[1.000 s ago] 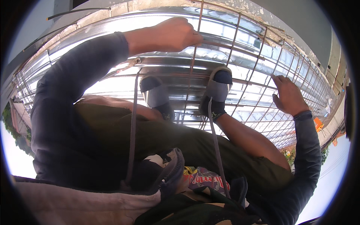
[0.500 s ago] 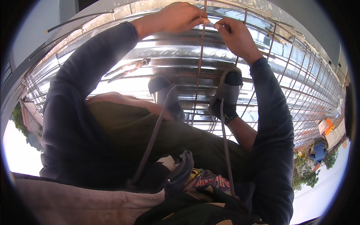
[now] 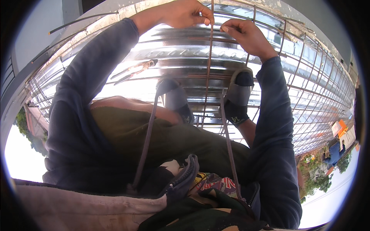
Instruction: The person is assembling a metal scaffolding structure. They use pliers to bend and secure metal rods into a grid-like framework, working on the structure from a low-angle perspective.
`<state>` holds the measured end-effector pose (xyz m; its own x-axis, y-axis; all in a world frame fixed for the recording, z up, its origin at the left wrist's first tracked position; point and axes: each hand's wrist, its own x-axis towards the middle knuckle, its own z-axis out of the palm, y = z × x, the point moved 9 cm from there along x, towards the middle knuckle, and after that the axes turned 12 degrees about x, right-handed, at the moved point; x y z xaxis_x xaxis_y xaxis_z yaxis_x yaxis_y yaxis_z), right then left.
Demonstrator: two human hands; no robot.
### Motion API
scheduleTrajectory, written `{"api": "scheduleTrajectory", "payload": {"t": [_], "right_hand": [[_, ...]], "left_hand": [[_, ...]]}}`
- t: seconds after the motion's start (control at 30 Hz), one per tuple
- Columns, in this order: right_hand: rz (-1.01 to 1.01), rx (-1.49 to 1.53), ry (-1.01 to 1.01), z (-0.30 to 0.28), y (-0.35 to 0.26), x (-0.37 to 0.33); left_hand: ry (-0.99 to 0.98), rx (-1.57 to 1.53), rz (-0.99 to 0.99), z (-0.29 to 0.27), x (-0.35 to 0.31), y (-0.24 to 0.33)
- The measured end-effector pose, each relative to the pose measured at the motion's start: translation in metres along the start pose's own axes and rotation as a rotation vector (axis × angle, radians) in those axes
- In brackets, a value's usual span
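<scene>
My left hand (image 3: 187, 14) is at the far edge, its thumb and fingertips pinched together right beside an upright-running rusty rebar (image 3: 209, 57). Just across that bar is my right hand (image 3: 246, 36), its thumb pressed against the bent fingers. Whatever either pinch holds is too small to make out. A short gap separates the two sets of fingertips. Below my left forearm, a pair of pincers (image 3: 144, 67) lies on the shiny corrugated metal decking (image 3: 162, 54), handles pointing toward the lower left.
My shoes stand on the decking, either side of the rebar. A rebar grid (image 3: 304, 82) spreads to the right. A concrete edge (image 3: 104, 23) runs along the far side, with a loose dark bar (image 3: 83, 22) at left. Another person (image 3: 334, 154) is at far right, near an orange object (image 3: 342, 129).
My hands have drawn slightly apart, the right one shifting a little right and down. My right foot appears slightly farther right. The pincers lie where they were.
</scene>
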<state>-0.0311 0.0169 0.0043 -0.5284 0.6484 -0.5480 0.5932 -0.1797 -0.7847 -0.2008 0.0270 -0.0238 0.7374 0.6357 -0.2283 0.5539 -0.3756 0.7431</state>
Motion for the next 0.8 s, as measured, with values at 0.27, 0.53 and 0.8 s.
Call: {"api": "scheduleTrajectory", "payload": {"t": [0.27, 0.53, 0.8], "right_hand": [[0.055, -0.162, 0.288, -0.019, 0.031, 0.006], [0.0, -0.023, 0.564, 0.022, 0.042, 0.037], [-0.028, 0.078, 0.575, 0.032, 0.037, 0.039]], "left_hand": [[0.164, 0.096, -0.252, -0.021, -0.007, -0.031], [0.102, 0.233, -0.582, 0.019, 0.004, -0.08], [0.269, -0.157, -0.63, 0.034, 0.017, -0.088]]}}
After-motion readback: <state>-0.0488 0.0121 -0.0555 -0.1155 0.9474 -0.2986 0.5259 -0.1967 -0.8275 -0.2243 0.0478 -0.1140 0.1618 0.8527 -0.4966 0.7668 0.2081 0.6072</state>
